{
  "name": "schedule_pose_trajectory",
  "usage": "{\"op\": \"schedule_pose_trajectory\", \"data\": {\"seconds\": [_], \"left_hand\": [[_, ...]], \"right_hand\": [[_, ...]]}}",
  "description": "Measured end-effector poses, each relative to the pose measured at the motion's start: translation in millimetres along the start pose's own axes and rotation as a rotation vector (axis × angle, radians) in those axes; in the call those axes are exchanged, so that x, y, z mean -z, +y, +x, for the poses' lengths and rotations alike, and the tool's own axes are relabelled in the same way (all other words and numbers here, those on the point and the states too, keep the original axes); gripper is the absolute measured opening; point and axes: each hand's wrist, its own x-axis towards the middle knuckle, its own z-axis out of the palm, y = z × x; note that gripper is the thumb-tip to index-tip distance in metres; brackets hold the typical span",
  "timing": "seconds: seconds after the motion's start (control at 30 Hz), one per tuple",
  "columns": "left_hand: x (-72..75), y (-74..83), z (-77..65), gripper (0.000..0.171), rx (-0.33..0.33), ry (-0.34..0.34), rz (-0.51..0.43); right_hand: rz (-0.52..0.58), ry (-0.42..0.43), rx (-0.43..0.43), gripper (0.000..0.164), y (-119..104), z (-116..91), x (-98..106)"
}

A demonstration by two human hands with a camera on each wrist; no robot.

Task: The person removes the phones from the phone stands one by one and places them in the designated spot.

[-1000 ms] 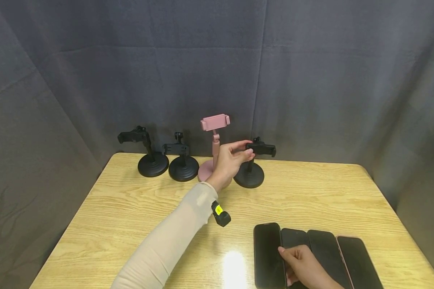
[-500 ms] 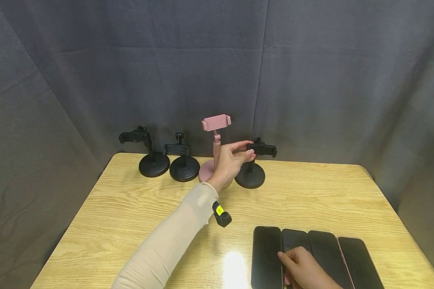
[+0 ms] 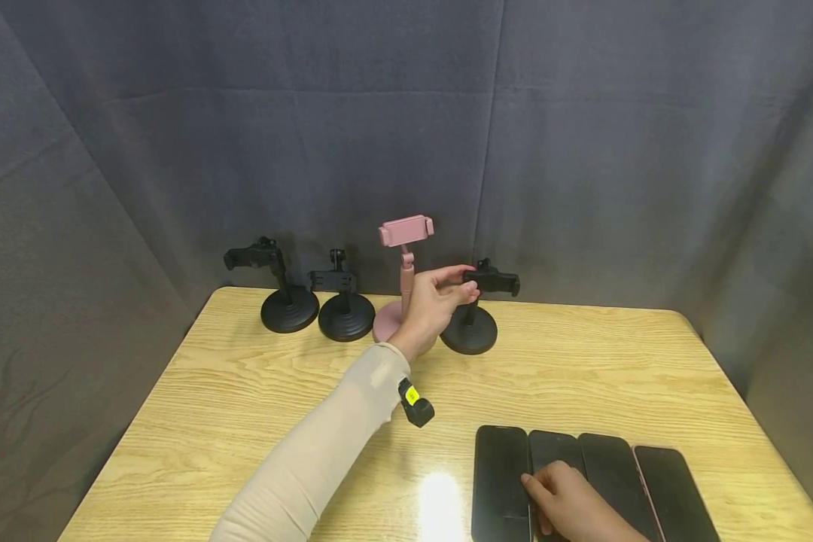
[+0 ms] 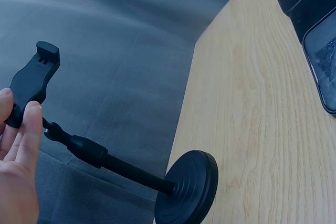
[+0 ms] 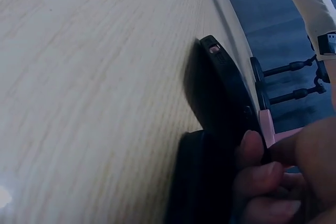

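My left hand (image 3: 433,305) pinches one end of the phone clamp on the rightmost black phone stand (image 3: 469,331), thumb in front and fingers behind. In the left wrist view, the clamp (image 4: 32,80) tops a thin stem rising from a round base (image 4: 191,187). Low on the right, my right hand (image 3: 572,500) grips the right edge of the leftmost black phone (image 3: 500,478) between thumb and fingers. From the right wrist view, this phone (image 5: 231,87) stands tilted, its far edge raised off the wooden table, beside another phone (image 5: 184,177).
More dark phones (image 3: 616,467) lie side by side under and right of my right hand. Left of my left hand stand a pink phone stand (image 3: 406,229) and two black stands (image 3: 345,316). A grey curtain (image 3: 583,150) hangs behind the table (image 3: 596,369).
The leftmost phone has shifted slightly toward me, its top edge lower in the head view. My left hand keeps its hold on the stand's clamp.
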Motion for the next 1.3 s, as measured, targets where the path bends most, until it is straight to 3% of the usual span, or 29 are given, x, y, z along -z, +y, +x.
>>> {"op": "schedule_pose_trajectory", "data": {"seconds": [0.3,0.57,1.07,1.3], "left_hand": [[-0.2,0.0,-0.2,0.035,0.000,0.010,0.004],[-1.3,0.8,-0.3,0.033,-0.019,0.008,0.031],[-0.7,0.6,-0.9,0.033,-0.019,0.006,0.028],[-0.3,0.4,-1.3,0.032,-0.016,0.012,0.026]], "right_hand": [[-0.064,0.011,0.003,0.050,-4.4,-0.6,0.6],[-0.100,0.005,0.061,0.047,-5.0,-1.6,0.8],[-0.249,0.091,0.025,0.045,-7.3,-1.7,-1.8],[-0.261,0.105,0.017,0.043,-5.2,-1.3,-2.7]]}}
